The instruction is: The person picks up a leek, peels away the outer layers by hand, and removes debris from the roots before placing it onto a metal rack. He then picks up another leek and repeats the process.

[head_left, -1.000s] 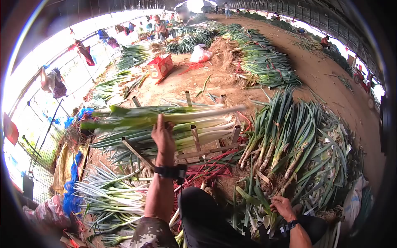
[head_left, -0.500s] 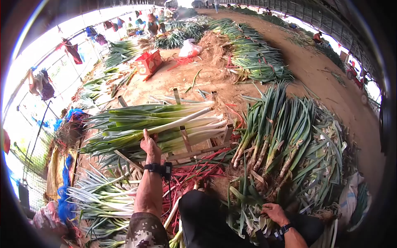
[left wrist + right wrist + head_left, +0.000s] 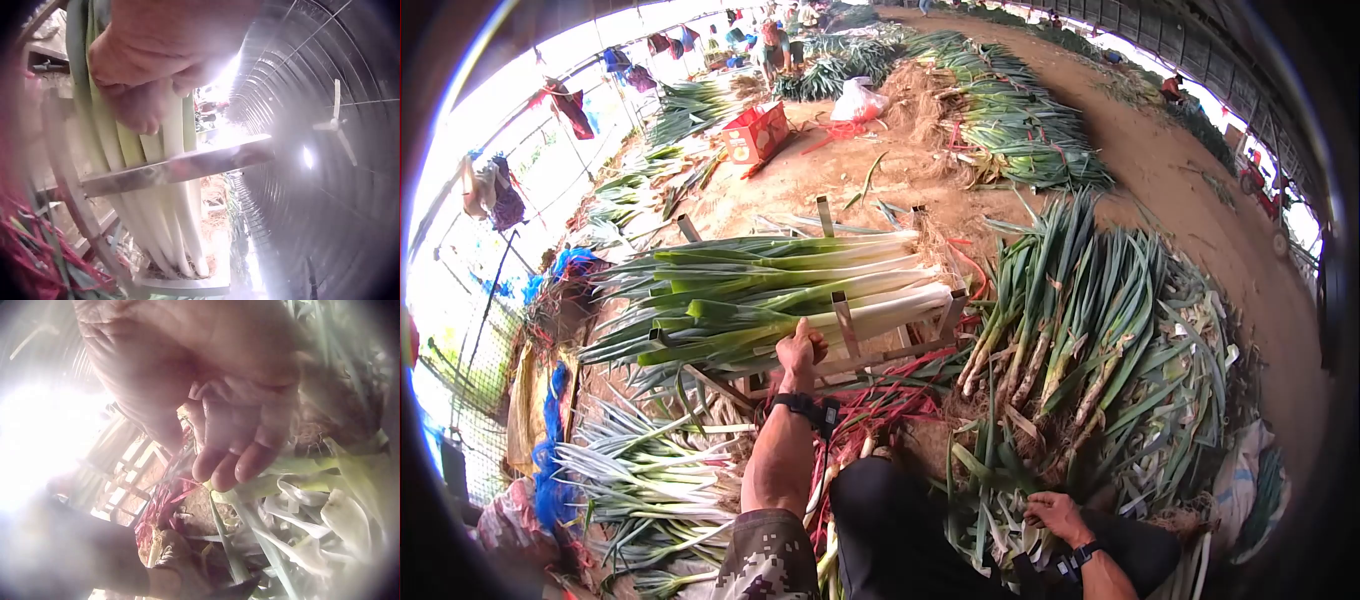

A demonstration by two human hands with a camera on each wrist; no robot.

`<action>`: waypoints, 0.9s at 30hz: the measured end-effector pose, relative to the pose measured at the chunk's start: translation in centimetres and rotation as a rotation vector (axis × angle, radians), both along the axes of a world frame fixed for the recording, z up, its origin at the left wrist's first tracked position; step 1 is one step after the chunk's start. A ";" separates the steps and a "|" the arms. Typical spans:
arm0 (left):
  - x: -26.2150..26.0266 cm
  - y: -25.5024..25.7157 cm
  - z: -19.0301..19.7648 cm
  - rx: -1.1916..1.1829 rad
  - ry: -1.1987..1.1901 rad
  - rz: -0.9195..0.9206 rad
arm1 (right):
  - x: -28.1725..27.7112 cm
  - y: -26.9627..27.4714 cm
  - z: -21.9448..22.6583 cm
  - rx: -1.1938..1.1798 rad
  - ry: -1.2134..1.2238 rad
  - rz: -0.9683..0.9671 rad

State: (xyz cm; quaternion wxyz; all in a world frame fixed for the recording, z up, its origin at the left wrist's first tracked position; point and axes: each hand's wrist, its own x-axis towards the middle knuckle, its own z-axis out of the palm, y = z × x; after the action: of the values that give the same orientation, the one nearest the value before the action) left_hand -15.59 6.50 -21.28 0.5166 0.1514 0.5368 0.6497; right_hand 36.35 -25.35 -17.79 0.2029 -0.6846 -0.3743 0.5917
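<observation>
Head view: trimmed leeks [image 3: 800, 285] stacked in a wooden rack [image 3: 845, 325] on a tunnel greenhouse's dirt floor [image 3: 1160, 170].
The left hand [image 3: 798, 350] grips a leek at the stack's 6 o'clock edge; the right hand [image 3: 1055, 515], loosely curled, touches leaf scraps [image 3: 990, 500] beside untrimmed leeks [image 3: 1090, 330].

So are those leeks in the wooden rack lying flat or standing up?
Lying flat. The leeks rest sideways across the wooden rack, white ends to the right and green tops to the left, with the left hand on the nearest one.
</observation>
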 end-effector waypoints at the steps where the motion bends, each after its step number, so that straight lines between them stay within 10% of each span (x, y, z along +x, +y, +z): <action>1: -0.2 -0.3 0.3 -0.023 0.043 -0.041 | 0.0 -0.2 -0.3 -0.007 -0.002 0.004; 9: 0.3 -7.2 2.2 -0.082 0.235 -0.101 | 0.3 -0.1 -0.6 0.004 0.054 0.027; 11: -2.0 -10.6 -5.5 0.137 0.412 -0.113 | 0.3 -0.2 -1.0 0.001 0.050 0.039; 19: -4.5 -36.8 -12.2 -0.710 0.970 -0.278 | -0.6 -0.6 -0.1 -0.032 -0.004 0.101; 27: -1.8 -43.4 -15.1 -0.917 1.049 -0.448 | -1.1 -1.4 0.4 -0.078 0.016 0.099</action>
State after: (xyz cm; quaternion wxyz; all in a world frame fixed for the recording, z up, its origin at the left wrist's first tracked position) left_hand -17.40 -36.90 -36.41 0.3236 0.3172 0.8878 0.0805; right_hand 35.26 -26.70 -17.38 0.1496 -0.6678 -0.3826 0.6207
